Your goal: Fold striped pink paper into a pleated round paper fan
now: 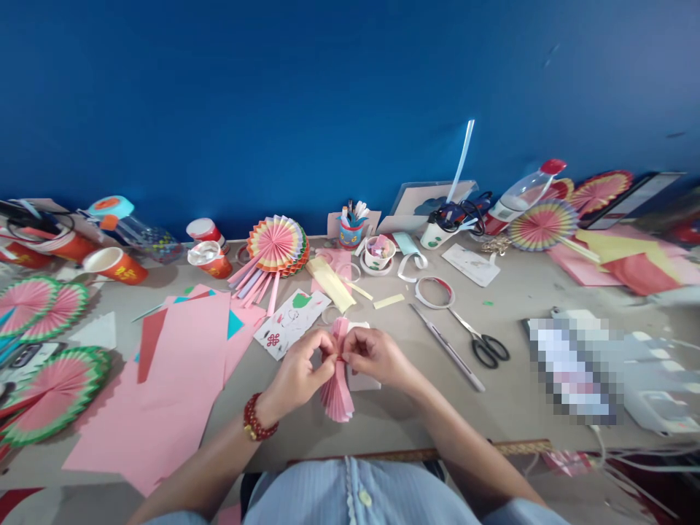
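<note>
A strip of pleated pink paper (pixel 337 402) stands between my hands above the table, gathered at its middle and fanning out at both ends. My left hand (pixel 307 368) pinches it at the gathered waist from the left. From the right, my right hand (pixel 378 355) pinches at the same spot, fingertips nearly meeting the left ones. Something thin and reddish, perhaps a string, shows at the waist, mostly hidden by the fingers. Under and behind my right hand lies a white piece (pixel 365 380) on the table.
Scissors (pixel 485 348), a utility knife (pixel 447 348) and a tape roll (pixel 434 292) lie to the right. Pink paper sheets (pixel 180 357) spread left. Finished paper fans (pixel 277 244), cups (pixel 114 265) and a bottle (pixel 525 195) line the back by the blue wall (pixel 350 109).
</note>
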The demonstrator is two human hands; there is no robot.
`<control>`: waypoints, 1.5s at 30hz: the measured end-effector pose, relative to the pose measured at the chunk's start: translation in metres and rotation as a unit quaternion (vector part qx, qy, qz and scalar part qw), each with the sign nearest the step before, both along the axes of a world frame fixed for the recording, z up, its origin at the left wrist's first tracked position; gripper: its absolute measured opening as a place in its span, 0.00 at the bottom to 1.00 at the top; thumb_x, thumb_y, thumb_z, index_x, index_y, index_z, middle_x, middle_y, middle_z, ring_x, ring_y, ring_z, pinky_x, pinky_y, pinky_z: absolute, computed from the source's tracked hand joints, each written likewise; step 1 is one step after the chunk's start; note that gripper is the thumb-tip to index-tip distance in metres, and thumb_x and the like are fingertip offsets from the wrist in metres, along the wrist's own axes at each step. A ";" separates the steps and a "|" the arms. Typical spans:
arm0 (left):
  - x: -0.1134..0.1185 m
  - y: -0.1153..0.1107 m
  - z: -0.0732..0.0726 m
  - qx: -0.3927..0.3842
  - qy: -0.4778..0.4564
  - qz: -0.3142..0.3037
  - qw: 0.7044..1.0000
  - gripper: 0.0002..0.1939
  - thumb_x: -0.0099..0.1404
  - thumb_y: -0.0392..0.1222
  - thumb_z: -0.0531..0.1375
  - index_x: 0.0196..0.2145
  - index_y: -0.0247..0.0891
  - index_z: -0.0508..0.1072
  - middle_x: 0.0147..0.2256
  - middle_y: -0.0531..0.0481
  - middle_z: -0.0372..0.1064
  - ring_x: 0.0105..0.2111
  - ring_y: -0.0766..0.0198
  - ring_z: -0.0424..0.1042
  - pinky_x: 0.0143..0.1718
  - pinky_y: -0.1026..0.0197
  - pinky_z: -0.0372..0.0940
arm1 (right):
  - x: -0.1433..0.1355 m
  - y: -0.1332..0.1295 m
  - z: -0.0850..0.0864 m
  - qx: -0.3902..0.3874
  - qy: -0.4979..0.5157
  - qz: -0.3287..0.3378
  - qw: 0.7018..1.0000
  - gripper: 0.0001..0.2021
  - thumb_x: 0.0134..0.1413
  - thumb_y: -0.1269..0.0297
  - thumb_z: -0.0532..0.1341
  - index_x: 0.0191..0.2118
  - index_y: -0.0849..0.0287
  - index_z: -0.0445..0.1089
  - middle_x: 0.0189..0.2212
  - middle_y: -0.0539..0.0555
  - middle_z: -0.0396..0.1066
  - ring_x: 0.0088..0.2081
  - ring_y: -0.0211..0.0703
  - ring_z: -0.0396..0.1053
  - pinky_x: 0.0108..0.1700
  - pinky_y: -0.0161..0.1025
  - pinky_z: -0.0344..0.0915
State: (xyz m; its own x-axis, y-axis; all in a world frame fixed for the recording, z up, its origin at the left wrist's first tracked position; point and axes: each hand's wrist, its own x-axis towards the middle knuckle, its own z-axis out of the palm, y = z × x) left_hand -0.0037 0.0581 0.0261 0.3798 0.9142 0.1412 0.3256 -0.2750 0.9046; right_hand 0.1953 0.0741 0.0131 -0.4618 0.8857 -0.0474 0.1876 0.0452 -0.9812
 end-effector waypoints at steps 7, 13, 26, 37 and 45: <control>-0.001 0.000 0.007 -0.011 0.014 -0.021 1.000 0.06 0.62 0.30 0.55 0.32 0.40 0.64 0.32 0.53 0.67 0.33 0.64 0.68 0.37 0.62 0.63 | -0.002 -0.003 0.012 0.155 -0.103 -0.011 0.982 0.06 0.44 0.74 0.62 0.25 0.57 0.65 0.23 0.47 0.68 0.24 0.35 0.64 0.29 0.31 0.59; -0.008 0.004 0.014 -0.023 0.093 -0.080 0.992 0.06 0.60 0.31 0.57 0.31 0.40 0.63 0.29 0.55 0.64 0.29 0.66 0.63 0.33 0.63 0.60 | -0.006 -0.005 0.013 0.253 -0.142 -0.002 0.957 0.07 0.42 0.73 0.62 0.25 0.56 0.63 0.21 0.47 0.67 0.23 0.35 0.61 0.27 0.31 0.55; -0.012 0.006 0.014 -0.009 0.101 -0.100 0.990 0.05 0.62 0.32 0.56 0.32 0.39 0.62 0.30 0.54 0.63 0.32 0.65 0.64 0.36 0.62 0.60 | -0.001 -0.005 0.010 0.300 -0.138 0.013 0.944 0.05 0.48 0.73 0.61 0.28 0.58 0.64 0.22 0.48 0.68 0.24 0.35 0.62 0.28 0.31 0.56; -0.017 0.006 0.017 -0.020 0.041 -0.118 0.992 0.04 0.64 0.32 0.55 0.34 0.40 0.65 0.37 0.50 0.69 0.39 0.62 0.69 0.42 0.61 0.63 | 0.004 -0.003 0.009 0.288 -0.143 0.047 0.946 0.04 0.56 0.71 0.61 0.30 0.57 0.67 0.25 0.48 0.72 0.25 0.35 0.66 0.30 0.31 0.59; -0.031 -0.003 0.008 -0.006 0.051 -0.083 0.995 0.05 0.68 0.32 0.52 0.33 0.40 0.61 0.37 0.50 0.67 0.37 0.63 0.68 0.42 0.61 0.62 | 0.018 -0.003 0.007 0.314 -0.174 0.063 0.931 0.06 0.61 0.70 0.56 0.32 0.57 0.66 0.27 0.51 0.71 0.28 0.37 0.66 0.32 0.32 0.59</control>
State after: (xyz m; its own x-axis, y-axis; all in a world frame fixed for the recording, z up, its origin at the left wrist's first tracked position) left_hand -0.0347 0.0552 0.0342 0.5374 0.8391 0.0839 0.3668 -0.3222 0.8727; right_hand 0.2133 0.0715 0.0205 -0.6174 0.7294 0.2946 0.4436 0.6321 -0.6353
